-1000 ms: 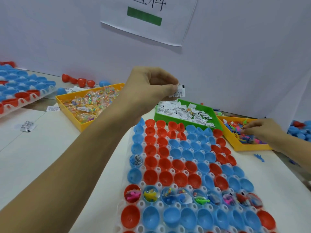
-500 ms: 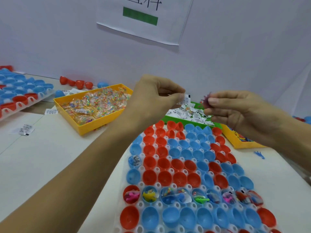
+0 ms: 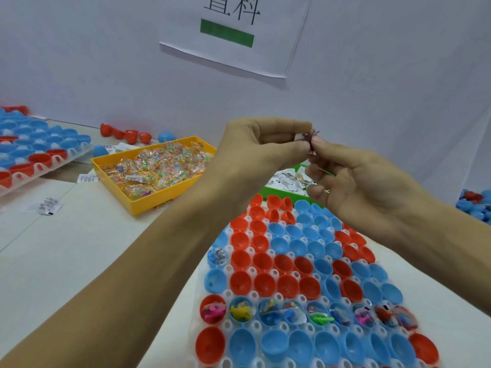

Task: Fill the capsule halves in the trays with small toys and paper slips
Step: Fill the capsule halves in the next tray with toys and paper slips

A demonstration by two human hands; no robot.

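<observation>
Both hands meet in the air above the far end of the white tray (image 3: 254,295) of red and blue capsule halves. My right hand (image 3: 358,181) pinches a small purple spiky toy (image 3: 311,135) between thumb and forefinger. My left hand (image 3: 260,150) has its fingertips curled against the toy and pinches a white paper slip (image 3: 298,137), mostly hidden by the fingers. One near row of halves (image 3: 318,314) holds toys and packets. A blue half (image 3: 219,257) at the left edge holds a slip.
A yellow bin (image 3: 159,205) of bead packets stands at the left. A green bin (image 3: 268,189) of paper slips lies behind my hands. A second capsule tray (image 3: 26,155) is far left, loose capsules (image 3: 127,134) by the wall, a stray slip (image 3: 49,205) on the table.
My right hand came up from the right-hand yellow toy bin with the purple toy and closed in on my left hand, until the fingertips of both touch.
</observation>
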